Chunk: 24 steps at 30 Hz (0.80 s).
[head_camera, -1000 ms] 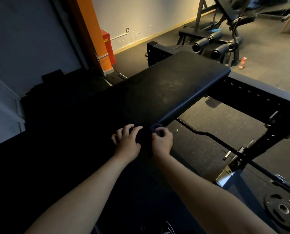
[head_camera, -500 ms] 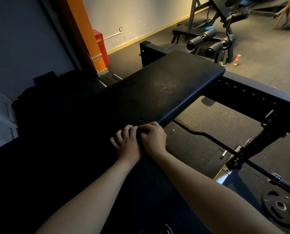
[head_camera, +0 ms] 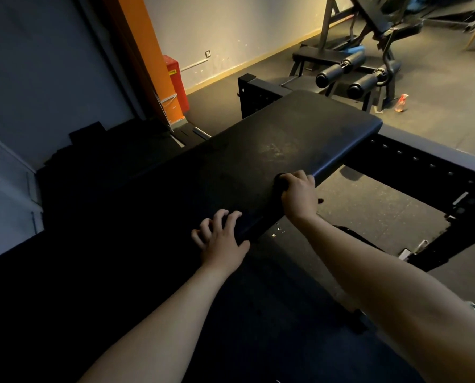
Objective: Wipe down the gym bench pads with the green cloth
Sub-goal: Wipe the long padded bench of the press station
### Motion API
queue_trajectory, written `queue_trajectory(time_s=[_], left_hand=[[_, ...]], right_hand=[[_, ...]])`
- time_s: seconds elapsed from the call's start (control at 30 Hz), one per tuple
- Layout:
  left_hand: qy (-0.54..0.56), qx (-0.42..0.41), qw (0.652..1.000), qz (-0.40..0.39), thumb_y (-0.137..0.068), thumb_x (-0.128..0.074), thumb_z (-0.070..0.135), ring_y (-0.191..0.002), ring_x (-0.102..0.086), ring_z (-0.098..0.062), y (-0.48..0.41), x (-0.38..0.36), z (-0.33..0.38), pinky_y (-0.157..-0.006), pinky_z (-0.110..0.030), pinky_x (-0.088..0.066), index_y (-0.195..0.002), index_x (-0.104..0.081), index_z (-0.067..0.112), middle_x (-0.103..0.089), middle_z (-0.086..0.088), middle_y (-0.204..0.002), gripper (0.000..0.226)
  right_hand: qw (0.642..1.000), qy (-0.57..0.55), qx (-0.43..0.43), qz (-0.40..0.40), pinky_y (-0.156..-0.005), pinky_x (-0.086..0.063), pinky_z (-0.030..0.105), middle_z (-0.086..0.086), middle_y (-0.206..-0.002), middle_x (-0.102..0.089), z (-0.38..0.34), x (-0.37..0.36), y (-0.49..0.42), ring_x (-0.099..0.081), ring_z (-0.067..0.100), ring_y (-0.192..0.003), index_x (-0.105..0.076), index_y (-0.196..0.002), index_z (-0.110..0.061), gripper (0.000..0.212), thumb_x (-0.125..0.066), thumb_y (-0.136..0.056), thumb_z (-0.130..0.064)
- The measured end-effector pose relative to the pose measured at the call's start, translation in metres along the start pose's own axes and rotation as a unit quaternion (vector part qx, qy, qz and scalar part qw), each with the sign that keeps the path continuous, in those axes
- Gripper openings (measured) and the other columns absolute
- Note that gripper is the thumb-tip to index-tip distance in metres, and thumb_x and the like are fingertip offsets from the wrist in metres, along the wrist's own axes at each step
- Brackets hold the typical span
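Though barely visible in shadow at centre frame, wadded cloth [head_camera: 281,182] gripped in right hand [head_camera: 299,196] at right edge of bench pad [head_camera: 272,150]. Left hand [head_camera: 222,241] spread-fingered, pressing its near end. Yellow label [head_camera: 172,72] on red box [head_camera: 179,89], upper left: unreadable.

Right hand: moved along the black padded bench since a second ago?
Yes. The right hand, gripping a dark bunched cloth, has slid along the right edge of the black padded bench toward its far end.
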State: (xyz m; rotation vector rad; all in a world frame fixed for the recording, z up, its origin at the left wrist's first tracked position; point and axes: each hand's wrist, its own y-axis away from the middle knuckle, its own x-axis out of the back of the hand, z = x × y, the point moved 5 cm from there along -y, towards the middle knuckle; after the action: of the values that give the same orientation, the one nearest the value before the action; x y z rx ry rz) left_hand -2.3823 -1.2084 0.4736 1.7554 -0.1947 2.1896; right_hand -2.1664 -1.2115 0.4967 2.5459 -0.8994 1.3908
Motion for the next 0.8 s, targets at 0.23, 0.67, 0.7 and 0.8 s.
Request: queue_trajectory(time_s=[0.23,0.67,0.7,0.8], left_hand=[[-0.036,-0.006,0.999,0.021,-0.089,-0.064,0.039,-0.145,-0.013,-0.031,-0.003,0.003,0.020,-0.119,-0.055,-0.009,-0.148,-0.025,0.043,-0.014,0.003,-0.160,0.071],[-0.009,-0.035,0.999,-0.005,-0.087,-0.064,0.047,-0.147,-0.008,-0.027,-0.023,-0.002,0.033,-0.119,-0.052,-0.008,-0.149,-0.026,0.045,-0.014,0.006,-0.159,0.073],[-0.010,-0.034,0.999,-0.006,-0.087,-0.063,0.047,-0.147,-0.007,-0.027,-0.023,-0.002,0.032,-0.119,-0.052,-0.008,-0.150,-0.025,0.045,-0.013,0.006,-0.160,0.074],[-0.021,-0.029,0.999,-0.005,-0.087,-0.063,0.048,-0.148,-0.006,-0.027,-0.023,-0.003,0.033,-0.119,-0.052,-0.007,-0.150,-0.022,0.046,-0.012,0.006,-0.160,0.075]], right_hand=[[0.994,-0.102,0.018,0.023,-0.089,-0.037,0.023,-0.003,-0.116,-0.060,-0.028,-0.024,0.061,-0.049,0.012,-0.105,-0.072,-0.112,-0.020,0.021,-0.061,-0.093,-0.019],[0.996,-0.071,-0.043,0.035,-0.094,-0.036,0.033,-0.009,-0.131,-0.057,0.021,0.003,0.004,-0.040,0.017,-0.110,-0.061,-0.129,-0.032,0.038,-0.054,-0.096,-0.015],[0.994,-0.087,-0.064,0.035,-0.094,-0.035,0.031,-0.008,-0.132,-0.055,0.022,0.000,0.001,-0.040,0.018,-0.111,-0.060,-0.131,-0.030,0.039,-0.053,-0.097,-0.013],[0.981,-0.161,-0.097,0.046,-0.101,-0.036,0.031,-0.005,-0.131,-0.051,0.012,-0.013,0.015,-0.039,0.018,-0.120,-0.060,-0.129,-0.024,0.037,-0.050,-0.097,-0.009]])
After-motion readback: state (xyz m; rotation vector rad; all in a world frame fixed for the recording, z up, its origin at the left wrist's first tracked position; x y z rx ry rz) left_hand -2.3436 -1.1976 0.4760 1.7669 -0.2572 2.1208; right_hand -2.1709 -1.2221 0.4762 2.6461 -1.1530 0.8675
